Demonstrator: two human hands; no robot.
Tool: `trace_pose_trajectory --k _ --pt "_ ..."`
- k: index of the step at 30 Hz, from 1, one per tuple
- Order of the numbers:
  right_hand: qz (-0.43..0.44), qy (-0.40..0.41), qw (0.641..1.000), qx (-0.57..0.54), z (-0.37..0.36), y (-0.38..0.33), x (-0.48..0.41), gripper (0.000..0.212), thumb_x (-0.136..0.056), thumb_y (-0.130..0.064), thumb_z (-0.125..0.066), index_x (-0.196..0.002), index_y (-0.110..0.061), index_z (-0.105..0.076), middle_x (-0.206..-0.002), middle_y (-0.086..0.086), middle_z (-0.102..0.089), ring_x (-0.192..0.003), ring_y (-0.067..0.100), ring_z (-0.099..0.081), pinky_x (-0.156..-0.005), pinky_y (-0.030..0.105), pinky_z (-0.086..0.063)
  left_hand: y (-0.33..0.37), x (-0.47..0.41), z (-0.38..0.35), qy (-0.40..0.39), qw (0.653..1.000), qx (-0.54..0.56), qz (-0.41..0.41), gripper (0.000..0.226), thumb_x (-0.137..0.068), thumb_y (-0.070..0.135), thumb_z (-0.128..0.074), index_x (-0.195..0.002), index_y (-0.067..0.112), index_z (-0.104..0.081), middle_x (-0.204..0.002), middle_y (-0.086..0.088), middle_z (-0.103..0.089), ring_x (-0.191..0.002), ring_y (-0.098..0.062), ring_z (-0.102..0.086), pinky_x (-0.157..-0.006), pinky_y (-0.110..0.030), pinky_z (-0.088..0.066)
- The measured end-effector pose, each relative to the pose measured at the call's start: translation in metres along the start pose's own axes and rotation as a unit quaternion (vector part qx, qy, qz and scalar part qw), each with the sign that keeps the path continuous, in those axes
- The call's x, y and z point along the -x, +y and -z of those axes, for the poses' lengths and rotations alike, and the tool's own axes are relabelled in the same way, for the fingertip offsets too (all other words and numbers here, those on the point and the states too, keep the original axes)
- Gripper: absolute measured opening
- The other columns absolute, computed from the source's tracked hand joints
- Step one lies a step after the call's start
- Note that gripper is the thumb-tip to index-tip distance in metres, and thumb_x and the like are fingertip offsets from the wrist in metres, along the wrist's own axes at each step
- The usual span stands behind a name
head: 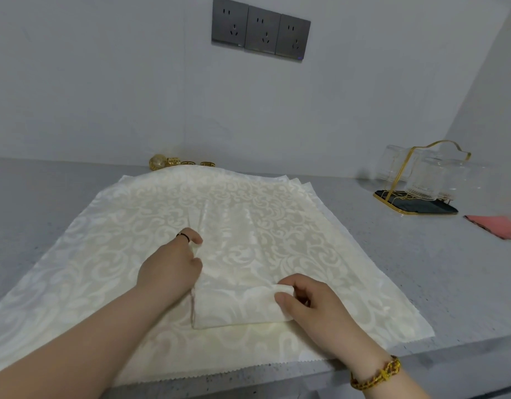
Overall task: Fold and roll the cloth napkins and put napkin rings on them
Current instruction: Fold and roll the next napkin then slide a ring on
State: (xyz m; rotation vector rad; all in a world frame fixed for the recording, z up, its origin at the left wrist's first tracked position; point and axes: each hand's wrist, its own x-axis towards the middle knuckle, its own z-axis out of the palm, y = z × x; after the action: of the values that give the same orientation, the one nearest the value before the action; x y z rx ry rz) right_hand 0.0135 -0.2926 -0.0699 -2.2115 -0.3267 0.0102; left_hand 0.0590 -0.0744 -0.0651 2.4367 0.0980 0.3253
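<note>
The left hand [173, 269] pinches the folded napkin [234, 269] at its left edge, and the right hand [309, 303] pinches its near right corner. It lies on spread napkins [104, 254] by the counter's [421, 269] front edge, with gold napkin rings [188, 162] at the back.

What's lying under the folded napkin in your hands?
The folded napkin, pinched by the left hand and right hand, lies on a stack of spread napkins. How many layers, and the counter beneath, are covered.

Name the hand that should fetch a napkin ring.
Left, probably. The napkin rings lie beyond the spread napkins, almost straight ahead of the left hand; the right hand sits nearer the body and further right, pinching a corner of the folded napkin.
</note>
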Motion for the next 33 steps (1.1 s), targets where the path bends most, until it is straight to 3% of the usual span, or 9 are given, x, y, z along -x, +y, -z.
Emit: trace_pose_trajectory --k 3,8,11,16,20,26,29,31,33 --pt "-0.003 -0.004 1.000 0.005 -0.001 -0.003 -0.003 0.010 -0.089 -0.026 -0.053 -0.081 -0.032 -0.057 -0.080 0.001 -0.057 -0.070 0.007 -0.049 -0.066 0.017 -0.039 -0.007 0.004 0.004 -0.029 0.998 -0.041 -0.037 0.018 -0.090 0.015 -0.046 -0.099 0.030 -0.044 -0.065 0.008 -0.044 -0.066 -0.011 -0.045 -0.057 -0.026 -0.033" --pt "-0.003 -0.004 0.998 0.062 -0.001 -0.011 -0.008 0.010 -0.089 -0.028 -0.053 -0.085 -0.031 -0.045 -0.062 -0.010 -0.038 -0.053 0.003 -0.037 -0.052 0.016 -0.030 -0.014 0.002 0.006 0.009 0.982 -0.111 -0.155 0.017 -0.087 0.019 -0.058 -0.102 0.023 -0.065 -0.098 0.014 -0.040 -0.104 -0.009 -0.038 -0.087 -0.016 -0.023" --pt "0.006 -0.014 0.994 0.111 -0.001 -0.015 -0.012 0.014 -0.090 -0.029 -0.051 -0.086 -0.024 -0.039 -0.063 -0.009 -0.038 -0.056 0.006 -0.036 -0.055 0.019 -0.029 -0.017 0.004 0.009 -0.022 0.959 -0.114 -0.260 0.027 -0.086 0.003 -0.050 -0.089 0.019 -0.071 -0.095 0.015 -0.054 -0.097 -0.006 -0.051 -0.080 0.001 -0.025" --pt "0.001 0.009 0.992 0.128 -0.006 -0.015 -0.015 0.027 -0.086 -0.033 -0.057 -0.067 -0.031 -0.038 -0.064 -0.010 -0.043 -0.059 0.005 -0.039 -0.059 0.022 -0.032 -0.032 0.018 0.022 -0.138 0.959 -0.064 -0.241 0.032 -0.090 0.012 -0.046 -0.106 0.037 -0.059 -0.108 0.035 -0.039 -0.106 0.018 -0.035 -0.081 0.012 -0.020" --pt "0.003 0.045 0.991 0.129 -0.009 -0.011 -0.017 0.028 -0.082 -0.036 -0.062 -0.063 -0.030 -0.042 -0.078 -0.012 -0.042 -0.068 0.001 -0.043 -0.063 0.016 -0.033 -0.028 0.037 0.033 -0.202 0.949 -0.039 -0.239 0.041 -0.053 0.058 -0.031 -0.095 0.061 -0.033 -0.097 0.054 -0.034 -0.095 0.041 -0.024 -0.086 0.011 -0.020" --pt "0.029 0.048 0.993 0.106 -0.010 -0.008 -0.022 0.032 -0.082 -0.027 -0.065 -0.075 -0.037 -0.036 -0.087 -0.018 -0.036 -0.073 -0.003 -0.039 -0.065 0.009 -0.034 -0.028 0.045 0.033 -0.095 0.909 -0.148 -0.377 0.062 -0.060 0.061 -0.043 -0.119 0.041 -0.045 -0.103 0.042 -0.041 -0.102 0.003 -0.047 -0.067 0.008 -0.031" --pt "0.100 0.079 0.986 0.103 -0.016 -0.004 -0.021 0.031 -0.082 -0.017 -0.063 -0.073 -0.036 -0.040 -0.091 -0.024 -0.036 -0.085 -0.004 -0.038 -0.076 0.004 -0.032 -0.025 0.047 0.030 -0.091 0.900 -0.147 -0.400 0.050 -0.067 0.069 -0.037 -0.102 0.044 -0.062 -0.094 0.035 -0.059 -0.082 0.011 -0.055 -0.064 0.004 -0.033" --pt "0.162 0.088 0.972 0.148 -0.018 0.001 -0.022 0.008 -0.079 -0.024 -0.056 -0.071 -0.027 -0.058 -0.087 -0.027 -0.045 -0.082 0.000 -0.039 -0.076 0.009 -0.033 -0.023 0.043 0.026 -0.051 0.897 -0.178 -0.402 0.056 -0.085 0.066 -0.018 -0.085 0.044 -0.070 -0.082 0.035 -0.062 -0.063 0.012 -0.058 -0.056 0.005 -0.025" --pt "0.201 0.081 0.960 0.180 -0.012 0.009 -0.022 0.031 -0.077 -0.044 -0.049 -0.079 -0.021 -0.070 -0.082 -0.026 -0.057 -0.084 0.001 -0.042 -0.076 0.012 -0.033 -0.027 0.040 0.019 0.002 0.899 -0.193 -0.392 0.066 -0.091 0.056 -0.008 -0.072 0.044 -0.070 -0.073 0.035 -0.061 -0.053 0.012 -0.056 -0.049 0.001 -0.033"
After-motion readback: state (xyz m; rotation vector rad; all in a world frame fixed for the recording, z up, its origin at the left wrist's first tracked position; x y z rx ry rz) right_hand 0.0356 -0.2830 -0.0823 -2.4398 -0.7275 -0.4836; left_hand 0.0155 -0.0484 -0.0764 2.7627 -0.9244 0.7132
